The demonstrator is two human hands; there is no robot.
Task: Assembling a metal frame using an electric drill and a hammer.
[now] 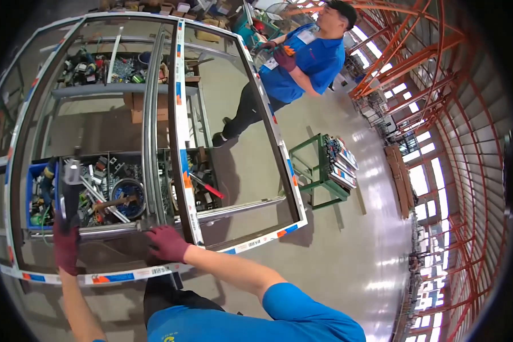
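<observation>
A large rectangular window frame (113, 279), its bars covered in white, blue and orange film, lies in front of me. My left hand (66, 245), in a maroon glove, is closed around the lower end of a power-tool-like object (72, 174) with a black body and silver head, kind unclear. It points away over the parts bin. My right hand (168, 244), also gloved, is at the frame's near side, by the ends of long metal rails (152, 125). Its fingers are curled on a small dark piece I cannot make out.
Beneath the frame, a metal stand holds a tray of hardware with a blue bin (35, 194), a round tub (127, 198) and a red-handled tool (214, 191). A co-worker (305, 62) in blue stands beyond the frame. A green cart (325, 194) stands right.
</observation>
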